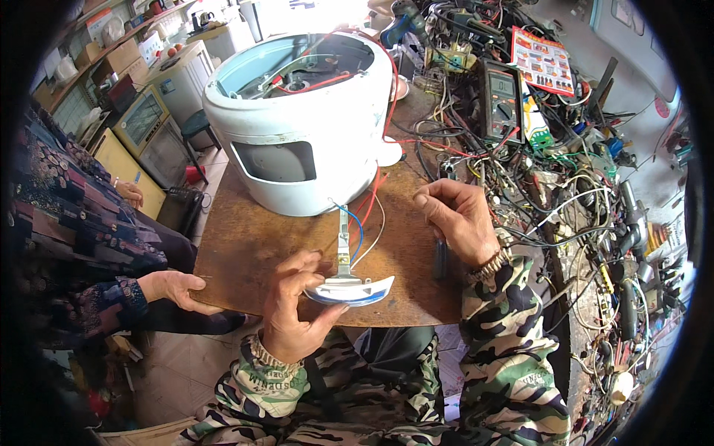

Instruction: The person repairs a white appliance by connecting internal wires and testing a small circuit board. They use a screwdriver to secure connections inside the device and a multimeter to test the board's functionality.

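A worn brown bench [245, 245] stands in a crowded workshop, its right edge buried in tangled wires [550, 186] beside a meter [500, 100]. At the far edge sits a white cooker shell [297, 119], upside down and open, with red wiring inside. The left hand [294, 312] pinches a curved white panel [349, 288] at the near edge, wired to the shell. The right hand [457, 215] rests half-curled on the bench, empty.

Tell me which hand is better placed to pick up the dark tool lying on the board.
Probably the right hand. It rests on the wooden board directly above the dark tool and holds nothing. The left hand is occupied holding the white curved panel, wired to the appliance shell.
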The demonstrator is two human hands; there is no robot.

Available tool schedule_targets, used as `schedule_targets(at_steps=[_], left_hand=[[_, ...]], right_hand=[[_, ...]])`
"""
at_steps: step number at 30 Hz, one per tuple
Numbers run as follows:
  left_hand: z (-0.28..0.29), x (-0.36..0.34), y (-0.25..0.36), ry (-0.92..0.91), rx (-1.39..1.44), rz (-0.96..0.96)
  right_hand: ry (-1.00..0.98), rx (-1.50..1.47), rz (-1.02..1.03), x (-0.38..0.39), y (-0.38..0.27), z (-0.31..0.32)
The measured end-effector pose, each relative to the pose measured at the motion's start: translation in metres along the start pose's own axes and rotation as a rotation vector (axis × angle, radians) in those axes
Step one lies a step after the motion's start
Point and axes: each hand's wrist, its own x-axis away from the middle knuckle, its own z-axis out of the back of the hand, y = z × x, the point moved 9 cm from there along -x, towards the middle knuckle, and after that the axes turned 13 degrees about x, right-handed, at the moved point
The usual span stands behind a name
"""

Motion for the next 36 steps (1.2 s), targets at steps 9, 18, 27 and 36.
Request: schedule_targets(at_steps=[9,18,27,36], left_hand=[[0.000,0.008,-0.005,-0.047,0.104,0.004],[-0.006,0.003,-0.013,-0.043,0.254,0.067],[0.003,0.010,-0.022,0.039,0.281,0.175],[-0.003,0.008,-0.021,-0.054,0.257,0.212]], right_hand=[[0.336,-0.308,0.032,0.014,-0.007,0.048],[0.651,-0.267,0.154,0.053,-0.048,0.181],[0.503,0.423,-0.034,0.013,-0.013,0.230],[-0.053,0.855,-0.133,-0.008,0.033,0.177]])
